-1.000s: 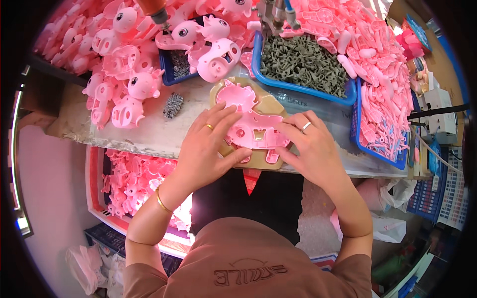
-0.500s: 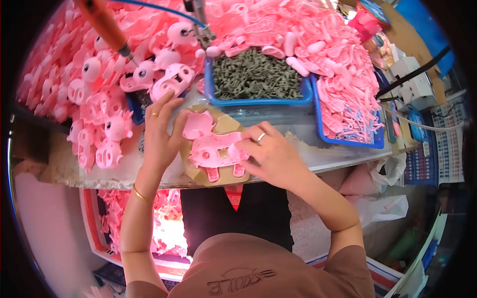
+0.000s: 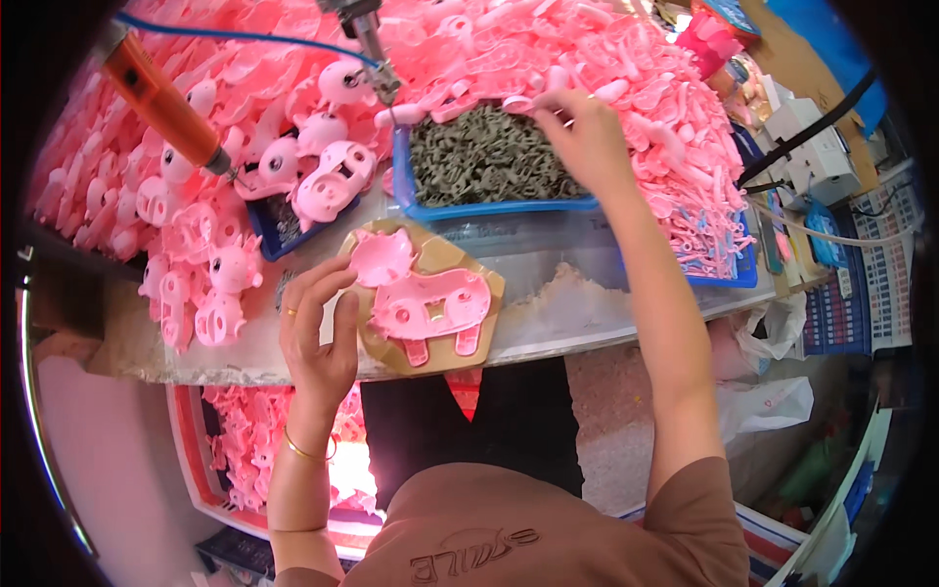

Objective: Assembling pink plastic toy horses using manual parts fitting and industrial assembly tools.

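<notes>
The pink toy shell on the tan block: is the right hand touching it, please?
No, the right hand is away by the blue tray.

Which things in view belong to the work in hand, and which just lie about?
Likely in use:
pink shell lying in tan fixture, left hand beside it
blue tray of grey pieces, right hand at its right side

Seemingly just lying about:
white plastic bag
blue packet
</notes>
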